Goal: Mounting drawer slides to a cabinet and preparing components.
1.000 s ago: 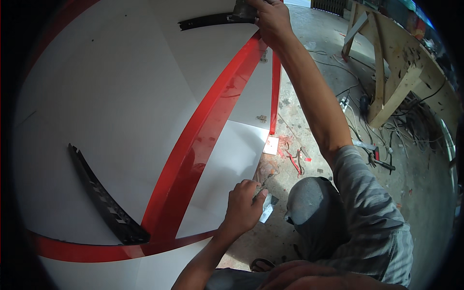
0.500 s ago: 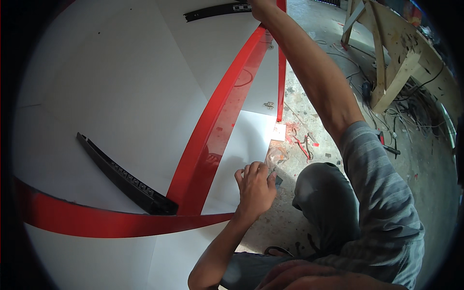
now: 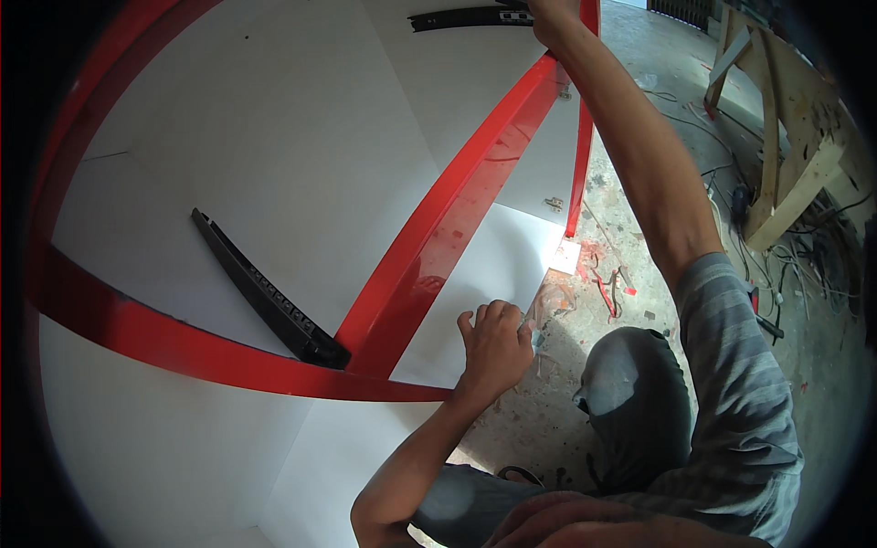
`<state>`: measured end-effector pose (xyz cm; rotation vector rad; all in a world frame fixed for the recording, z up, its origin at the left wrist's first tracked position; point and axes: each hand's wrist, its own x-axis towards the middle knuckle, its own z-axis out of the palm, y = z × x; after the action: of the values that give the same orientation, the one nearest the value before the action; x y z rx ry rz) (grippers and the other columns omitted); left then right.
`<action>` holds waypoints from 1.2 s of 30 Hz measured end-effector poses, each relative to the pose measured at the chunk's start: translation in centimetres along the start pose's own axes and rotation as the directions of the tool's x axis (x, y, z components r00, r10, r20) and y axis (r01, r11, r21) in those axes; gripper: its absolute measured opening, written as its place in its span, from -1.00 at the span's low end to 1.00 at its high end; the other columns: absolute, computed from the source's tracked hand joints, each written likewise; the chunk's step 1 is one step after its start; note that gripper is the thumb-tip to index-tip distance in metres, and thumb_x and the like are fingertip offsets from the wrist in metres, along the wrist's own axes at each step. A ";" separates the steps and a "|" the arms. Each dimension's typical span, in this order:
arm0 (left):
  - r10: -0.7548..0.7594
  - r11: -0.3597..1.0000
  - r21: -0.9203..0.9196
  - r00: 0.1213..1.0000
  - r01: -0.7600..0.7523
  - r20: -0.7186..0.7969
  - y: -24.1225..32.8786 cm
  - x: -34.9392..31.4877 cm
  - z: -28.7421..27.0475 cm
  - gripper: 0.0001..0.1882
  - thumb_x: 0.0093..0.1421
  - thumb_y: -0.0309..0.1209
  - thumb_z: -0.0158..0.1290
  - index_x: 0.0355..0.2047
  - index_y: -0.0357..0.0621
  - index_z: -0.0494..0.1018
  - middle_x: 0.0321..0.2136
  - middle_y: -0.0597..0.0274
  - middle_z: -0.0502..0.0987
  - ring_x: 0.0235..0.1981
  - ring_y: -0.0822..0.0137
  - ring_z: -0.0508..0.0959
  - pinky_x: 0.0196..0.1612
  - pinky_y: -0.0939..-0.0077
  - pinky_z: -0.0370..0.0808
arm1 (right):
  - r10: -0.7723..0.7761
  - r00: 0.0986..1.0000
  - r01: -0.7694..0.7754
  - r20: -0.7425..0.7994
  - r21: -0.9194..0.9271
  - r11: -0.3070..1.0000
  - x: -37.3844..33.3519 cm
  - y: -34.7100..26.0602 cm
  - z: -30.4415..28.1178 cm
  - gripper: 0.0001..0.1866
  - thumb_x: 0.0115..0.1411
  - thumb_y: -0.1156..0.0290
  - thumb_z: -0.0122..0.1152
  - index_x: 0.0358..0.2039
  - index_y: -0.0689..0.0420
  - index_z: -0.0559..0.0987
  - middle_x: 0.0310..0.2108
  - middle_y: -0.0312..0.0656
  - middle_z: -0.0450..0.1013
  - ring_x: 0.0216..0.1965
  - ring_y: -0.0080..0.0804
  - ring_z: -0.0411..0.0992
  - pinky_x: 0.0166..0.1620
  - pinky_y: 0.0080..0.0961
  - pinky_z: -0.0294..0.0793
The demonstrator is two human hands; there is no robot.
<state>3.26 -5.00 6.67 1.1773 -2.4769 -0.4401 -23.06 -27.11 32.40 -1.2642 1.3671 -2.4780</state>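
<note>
A red frame with a white panel inside it [image 3: 301, 128] fills the left half of the view. One glossy red bar [image 3: 457, 205] slants up from a curved red rim [image 3: 201, 352] to a corner near the top. Over the white lower panel [image 3: 429, 347], my left hand [image 3: 496, 347] is closed, its fingers bent; a small flat piece shows beside the thumb, too unclear to name. My right hand [image 3: 553, 20] is at the frame's upper corner, where the bars meet. The picture's edge cuts it off, and its fingers are hidden.
A long black slotted strip [image 3: 265, 292] lies against the curved rim, and another black strip [image 3: 470, 18] is by my right hand. Red scraps [image 3: 605, 292] litter the concrete floor. At right stand a wooden trestle [image 3: 795, 155] and tangled cables [image 3: 795, 274].
The whole view has shifted, so the frame sits farther right and more of its curved left side shows. My left hand stays by the panel edge; my right hand stays at the upper corner.
</note>
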 end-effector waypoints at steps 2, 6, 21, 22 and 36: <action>-0.012 1.000 0.021 1.000 0.012 0.015 -0.5 0.0 0.0 -0.79 0.22 -0.32 0.08 -0.26 -0.22 0.48 -0.18 0.09 0.49 -0.06 0.14 0.43 0.12 0.04 0.10 | 0.080 0.993 -0.085 0.087 0.063 0.994 -1.0 -1.1 0.4 -0.61 0.39 0.29 0.01 0.11 0.25 0.35 -0.20 -0.06 0.48 -0.17 -0.25 0.44 -0.11 -0.24 0.45; -0.034 0.998 0.054 0.999 0.033 0.025 -0.3 0.4 0.5 -0.79 0.22 -0.32 0.08 -0.27 -0.21 0.48 -0.19 0.09 0.48 -0.06 0.14 0.43 0.12 0.03 0.11 | 0.237 0.857 -0.443 0.457 0.422 0.791 -2.7 -3.9 -2.6 -0.64 0.39 0.25 0.04 0.07 0.22 0.40 -0.36 -0.19 0.40 -0.24 -0.29 0.41 -0.12 -0.29 0.46; -0.165 0.947 0.305 0.968 0.102 0.188 0.0 -1.4 -2.3 -0.79 0.23 -0.34 0.05 -0.23 -0.22 0.48 -0.21 0.10 0.49 -0.05 0.15 0.45 0.16 0.04 0.13 | 0.412 0.214 -0.955 0.886 0.102 0.279 -21.6 11.2 -4.9 -0.82 0.23 0.37 0.12 -0.16 0.06 0.42 -0.47 -0.41 0.29 -0.60 -0.69 0.16 -0.55 -0.73 0.12; -0.172 0.943 0.315 0.966 0.105 0.192 0.1 -1.4 -2.5 -0.79 0.23 -0.34 0.05 -0.23 -0.22 0.48 -0.21 0.10 0.49 -0.05 0.15 0.45 0.16 0.04 0.13 | 0.432 0.249 -0.938 0.867 0.105 0.330 -21.5 11.2 -1.7 -0.78 0.23 0.37 0.11 -0.11 0.06 0.43 -0.44 -0.39 0.35 -0.58 -0.68 0.19 -0.50 -0.70 0.19; -0.416 0.857 0.313 0.908 0.409 -0.047 -1.7 1.1 -0.3 -0.88 0.22 -0.40 0.03 -0.33 -0.20 0.45 -0.31 0.03 0.52 -0.21 0.06 0.55 0.04 0.12 0.27 | 0.145 0.735 -0.516 0.662 0.408 0.753 -15.2 2.5 23.9 -0.49 0.18 0.23 0.33 0.12 0.09 0.47 -0.15 -0.22 0.53 -0.22 -0.44 0.46 -0.15 -0.45 0.46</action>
<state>3.91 -6.95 6.45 1.8608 -2.3625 -0.1609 2.31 -39.14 27.59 -1.3006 0.5534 -1.7630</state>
